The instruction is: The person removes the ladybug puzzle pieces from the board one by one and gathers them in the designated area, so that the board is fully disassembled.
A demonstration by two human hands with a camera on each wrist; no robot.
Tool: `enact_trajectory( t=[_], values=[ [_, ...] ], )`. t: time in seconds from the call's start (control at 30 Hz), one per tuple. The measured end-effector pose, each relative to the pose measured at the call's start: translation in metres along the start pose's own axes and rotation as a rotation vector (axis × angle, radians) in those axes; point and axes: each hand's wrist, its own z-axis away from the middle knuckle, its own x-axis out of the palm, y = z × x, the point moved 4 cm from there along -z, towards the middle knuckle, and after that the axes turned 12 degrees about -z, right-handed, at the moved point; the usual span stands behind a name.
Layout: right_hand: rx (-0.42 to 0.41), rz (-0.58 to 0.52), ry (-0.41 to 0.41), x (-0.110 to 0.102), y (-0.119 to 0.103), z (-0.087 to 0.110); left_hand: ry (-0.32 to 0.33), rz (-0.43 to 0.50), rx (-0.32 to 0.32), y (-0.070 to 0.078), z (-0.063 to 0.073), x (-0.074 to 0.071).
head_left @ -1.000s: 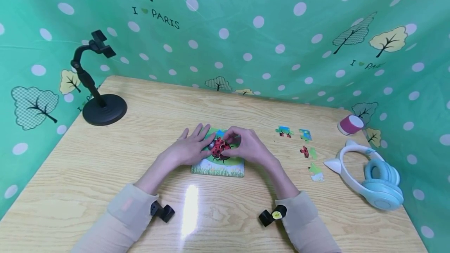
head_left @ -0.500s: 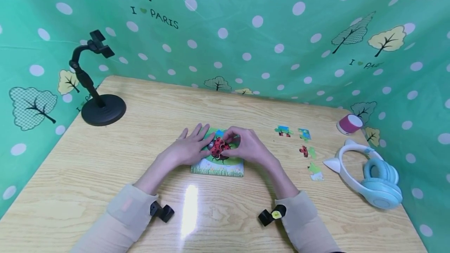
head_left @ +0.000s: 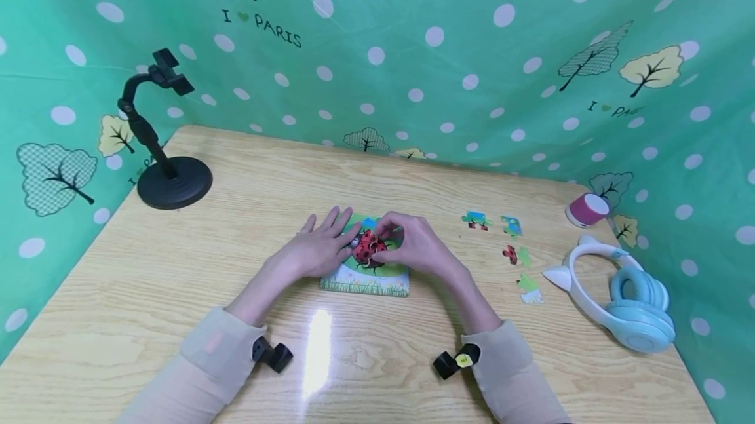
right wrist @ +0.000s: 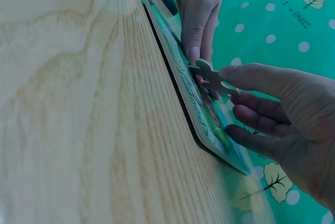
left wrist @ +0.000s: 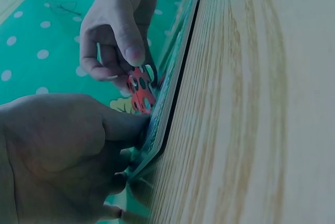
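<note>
A puzzle board (head_left: 364, 286) with a ladybug on green grass lies on the wooden table. My left hand (head_left: 312, 252) rests on its left side, fingers spread and mostly straight. With thumb and fingertips, my right hand (head_left: 420, 244) pinches a red, black-spotted puzzle piece (left wrist: 140, 90) over the board's middle. The left wrist view has that piece standing tilted on edge, close over the board. Its plain back and knobbed outline face the right wrist view, where the puzzle piece (right wrist: 210, 79) overlaps the left fingertips. Part of the board's picture is hidden by both hands.
Several loose puzzle pieces (head_left: 510, 254) lie right of the board. Beyond them are blue and white cat-ear headphones (head_left: 643, 322) and a small pink-purple cylinder (head_left: 584, 210). A black phone stand (head_left: 175, 183) occupies the back left. A green curtain (head_left: 377, 83) hangs behind the table.
</note>
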Motion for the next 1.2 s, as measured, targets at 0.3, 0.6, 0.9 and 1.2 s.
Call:
enact_trajectory(
  t=[0.3, 0.6, 0.9, 1.2],
  values=[
    [-0.014, 0.025, -0.017, 0.000, 0.000, 0.000, 0.009, 0.020, -0.011, -0.001, 0.000, -0.001],
    [-0.017, 0.027, -0.017, 0.000, -0.002, 0.000, 0.036, -0.037, -0.019, 0.004, 0.003, 0.000],
    [-0.007, 0.027, -0.029, 0.002, 0.000, 0.000, 0.065, -0.104, -0.028, 0.004, 0.004, 0.006],
    [0.010, 0.023, -0.060, 0.005, 0.000, 0.001, 0.217, -0.099, -0.016, -0.003, 0.016, 0.013]
  ],
)
